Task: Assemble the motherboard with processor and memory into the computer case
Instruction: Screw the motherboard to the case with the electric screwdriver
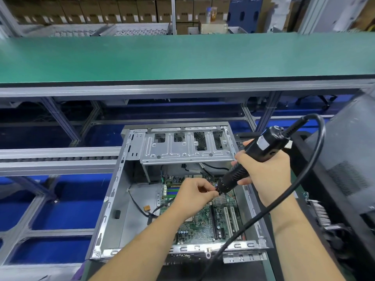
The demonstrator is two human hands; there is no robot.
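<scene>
An open grey computer case (pixel 113 199) lies flat in front of me, with a green motherboard (pixel 205 216) inside at its right half. My right hand (pixel 265 175) grips a black electric screwdriver (pixel 251 159), tilted down to the left with its tip over the board's upper middle. My left hand (pixel 192 197) pinches something small and dark at the driver's tip; I cannot tell what it is. Blue and green memory slots (pixel 172 190) show left of my left hand. White expansion slots (pixel 230 220) lie at the lower right. My left forearm hides the processor area.
A metal drive cage (pixel 186 149) spans the case's far end. Loose black cables (pixel 146 209) lie on the case floor. The driver's cord (pixel 288 191) loops right and crosses the case's near edge. A dark case panel (pixel 349 159) stands at right. A green shelf (pixel 182 57) runs above.
</scene>
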